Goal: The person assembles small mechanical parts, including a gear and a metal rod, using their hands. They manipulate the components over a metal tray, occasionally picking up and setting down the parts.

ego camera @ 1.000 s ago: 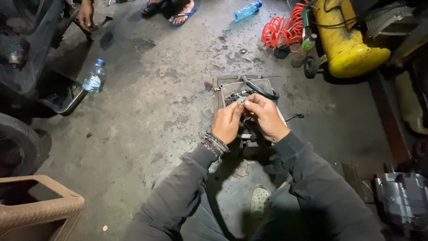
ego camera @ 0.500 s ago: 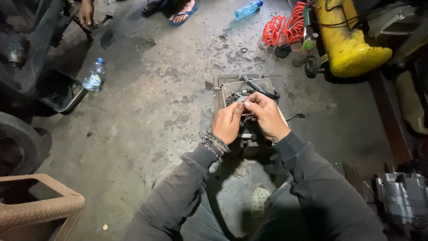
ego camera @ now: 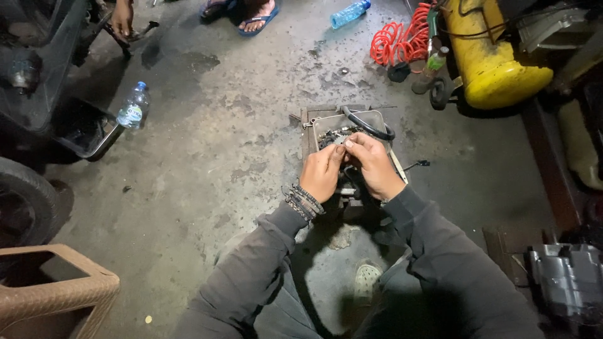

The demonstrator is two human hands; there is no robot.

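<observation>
Little has moved since the earlier frames: both of my hands stay together over the tray (ego camera: 377,116), and only the fingertips have shifted, closing a bit tighter on the small part (ego camera: 340,140) between them. I read that as fine finger work going on in place rather than any reach or carry.

My left hand (ego camera: 322,172) is curled, thumb and forefinger pressed together on the small grey part. My right hand (ego camera: 375,164) meets it from the other side, fingertips pinching the same piece. What the part is I cannot tell; it is too small and dark. It sits at my fingertips, just above the near edge of the tray.

Beyond my fingers the tray is a shallow grey metal one on the concrete floor (ego camera: 239,157). Inside it I see a black hose (ego camera: 367,125) curving along the far right side and a cluster of small dark metal bits (ego camera: 330,135) near my left fingertips. Under my wrists a darker metal block (ego camera: 348,194) is mostly hidden.

Far left of my left hand stands a water bottle (ego camera: 132,107), with a black bin (ego camera: 81,129) just beside it. Well beyond my right hand lie a red coiled hose (ego camera: 402,41) and a yellow tank (ego camera: 487,56). Another person's hand (ego camera: 122,16) and sandalled foot (ego camera: 257,16) show at the top.
</observation>
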